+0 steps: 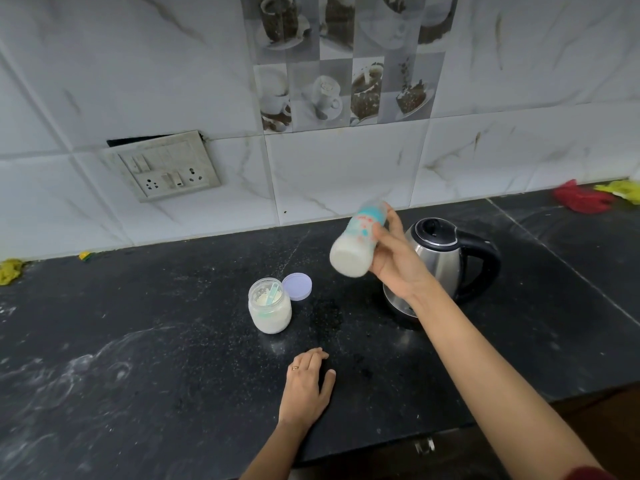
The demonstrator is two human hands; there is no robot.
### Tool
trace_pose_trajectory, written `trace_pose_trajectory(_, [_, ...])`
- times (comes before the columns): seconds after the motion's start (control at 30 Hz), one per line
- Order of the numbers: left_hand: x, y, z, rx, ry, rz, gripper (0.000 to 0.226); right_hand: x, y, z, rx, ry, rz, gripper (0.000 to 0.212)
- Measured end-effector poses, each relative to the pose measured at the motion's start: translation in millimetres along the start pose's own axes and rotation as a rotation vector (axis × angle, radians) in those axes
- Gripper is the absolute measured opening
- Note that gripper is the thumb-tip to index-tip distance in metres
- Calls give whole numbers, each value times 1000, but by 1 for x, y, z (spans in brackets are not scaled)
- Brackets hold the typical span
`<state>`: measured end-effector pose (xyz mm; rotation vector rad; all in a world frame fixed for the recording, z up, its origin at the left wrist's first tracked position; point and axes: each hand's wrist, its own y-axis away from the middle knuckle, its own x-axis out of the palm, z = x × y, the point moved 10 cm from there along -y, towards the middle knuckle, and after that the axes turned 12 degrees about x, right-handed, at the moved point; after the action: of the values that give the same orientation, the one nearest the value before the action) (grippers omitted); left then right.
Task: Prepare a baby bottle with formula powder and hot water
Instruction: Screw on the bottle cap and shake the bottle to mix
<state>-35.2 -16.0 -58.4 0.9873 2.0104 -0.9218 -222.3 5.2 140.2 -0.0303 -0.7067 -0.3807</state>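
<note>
Plastic baby bottle (356,245), milky and tilted, is clamped in the right hand (394,261); likely light, smooth; grip mid-body. Left hand (306,386) rests flat, fingers loose, empty.

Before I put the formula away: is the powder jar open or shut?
Open. The jar has no lid on; a scoop sticks out of it, and its purple lid lies beside it.

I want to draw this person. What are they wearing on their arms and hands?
The left hand has a thin gold ring on one finger. The right hand wears no ring that shows. Both forearms are bare. A bit of dark red sleeve shows at the right arm's top.
</note>
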Motion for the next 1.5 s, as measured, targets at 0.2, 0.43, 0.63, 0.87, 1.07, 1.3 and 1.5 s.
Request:
trace_pose_trajectory(0.2, [-1,-1,-1,0,3,0,29,4,0,4,-19,41,-8,103])
trace_pose_trajectory(0.43, [-2,-1,-2,5,1,-1,29,9,1,1,2,89,49,85])
trace_pose_trajectory(0.63, [-2,0,-1,5,8,-7,29,9,1,-13,96,-199,-2,69])
trace_pose_trajectory(0.87, [-2,0,-2,11,4,-10,28,11,8,-34,261,-446,-198,45])
trace_pose_trajectory(1.07, [0,0,0,5,12,0,29,8,8,-33,265,-325,-266,22])
trace_pose_trajectory(1.3, [0,-1,0,8,5,2,29,-10,3,-22,205,-208,-276,36])
trace_pose_trajectory(1.5, [-1,0,0,7,-2,-1,29,-12,6,-14,188,-214,-270,56])
